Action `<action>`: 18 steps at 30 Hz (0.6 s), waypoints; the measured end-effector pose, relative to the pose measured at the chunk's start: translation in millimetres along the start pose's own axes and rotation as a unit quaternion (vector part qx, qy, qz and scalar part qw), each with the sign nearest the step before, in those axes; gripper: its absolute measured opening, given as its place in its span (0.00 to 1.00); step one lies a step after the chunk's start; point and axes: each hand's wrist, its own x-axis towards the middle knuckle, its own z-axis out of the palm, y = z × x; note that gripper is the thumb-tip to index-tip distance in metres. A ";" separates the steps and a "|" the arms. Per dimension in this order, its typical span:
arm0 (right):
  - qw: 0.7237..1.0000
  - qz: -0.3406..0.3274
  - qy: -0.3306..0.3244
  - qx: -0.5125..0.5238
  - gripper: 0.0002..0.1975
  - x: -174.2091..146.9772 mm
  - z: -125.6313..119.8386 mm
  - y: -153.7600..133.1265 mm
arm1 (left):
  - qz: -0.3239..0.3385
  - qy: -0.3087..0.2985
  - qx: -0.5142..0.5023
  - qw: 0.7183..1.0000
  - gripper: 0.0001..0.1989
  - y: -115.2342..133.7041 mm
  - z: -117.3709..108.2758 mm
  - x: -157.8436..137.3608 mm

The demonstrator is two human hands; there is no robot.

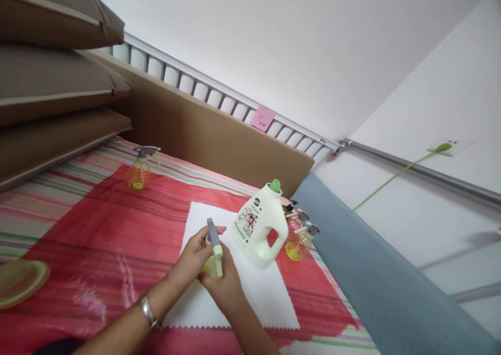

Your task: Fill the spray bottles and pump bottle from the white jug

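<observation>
A small spray bottle [214, 245] with a grey and pale green trigger head is between my two hands, over a white sheet [270, 305] with a zigzag edge. My left hand [195, 253] has its fingers closed around the sprayer's head. Lower down, my right hand [227, 279] wraps the bottle's body, which shows yellowish between the fingers. Just beyond them a large white jug [261, 227] with a handle and a printed flower label stands on the sheet. Its mouth is uncapped, with a green spout [275, 186] showing.
Another spray bottle [139, 173] with some yellow liquid stands at the back left on red plastic [168, 188]. Several more spray bottles [299, 246] stand right of the jug. A yellow-green basin [23, 282] lies at the left edge. Cushioned boards [55, 78] and a brown panel [203, 130] border the surface.
</observation>
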 end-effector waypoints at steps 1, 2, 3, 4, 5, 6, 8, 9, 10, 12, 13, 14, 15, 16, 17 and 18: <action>1.000 0.003 -0.002 0.002 0.31 1.7 3.1 0.5 | 0.009 -0.002 0.001 1.000 0.14 4.4 1.5 -1.0; 1.000 0.010 -0.009 -0.002 0.29 2.6 5.1 1.3 | 0.022 0.003 -0.006 1.000 0.13 9.9 2.4 -1.8; 1.000 0.019 -0.017 -0.011 0.28 2.9 6.4 2.3 | 0.038 0.014 -0.023 0.999 0.11 16.4 2.3 -2.2; 0.999 0.030 -0.023 -0.019 0.28 2.7 6.9 3.3 | 0.052 0.028 -0.054 0.997 0.10 23.7 0.9 -2.1; 0.999 0.037 -0.028 -0.026 0.29 2.3 7.0 4.2 | 0.065 0.045 -0.101 0.992 0.08 31.3 -2.1 -1.5; 0.998 0.040 -0.031 -0.030 0.29 1.8 6.8 5.2 | 0.072 0.063 -0.157 0.983 0.06 38.9 -6.9 -0.3; 0.998 0.042 -0.033 -0.029 0.29 1.0 6.2 7.0 | 0.061 0.104 -0.267 0.956 0.04 53.2 -21.3 3.6; 0.998 0.045 -0.032 -0.026 0.29 0.7 5.9 7.9 | 0.049 0.126 -0.306 0.942 0.03 59.2 -30.1 6.1; 0.998 0.049 -0.031 -0.021 0.29 0.4 5.7 8.9 | 0.040 0.153 -0.331 0.930 0.02 64.3 -38.9 8.8; 0.998 0.058 -0.026 -0.012 0.29 0.0 5.6 10.9 | 0.028 0.201 -0.348 0.915 0.04 71.3 -54.0 14.0; 0.998 0.061 -0.024 -0.008 0.29 -0.2 5.7 11.7 | 0.018 0.213 -0.345 0.914 0.07 72.9 -59.0 16.1; 0.998 0.063 -0.023 -0.005 0.29 -0.4 5.8 12.3 | -0.003 0.213 -0.334 0.918 0.10 73.0 -61.6 17.6; 0.998 0.063 -0.025 -0.004 0.29 -0.6 6.0 12.7 | -0.031 0.202 -0.313 0.927 0.12 71.5 -61.9 18.3; 0.998 0.063 -0.028 -0.002 0.29 -0.7 6.3 13.0 | -0.065 0.180 -0.286 0.939 0.13 68.2 -59.8 18.1; 0.998 0.063 -0.030 -0.001 0.29 -0.7 6.5 13.1 | -0.102 0.150 -0.254 0.950 0.12 63.1 -55.8 16.9; 0.997 0.064 -0.032 0.002 0.30 -0.6 6.7 13.0 | -0.135 0.117 -0.223 0.958 0.10 56.4 -50.3 14.7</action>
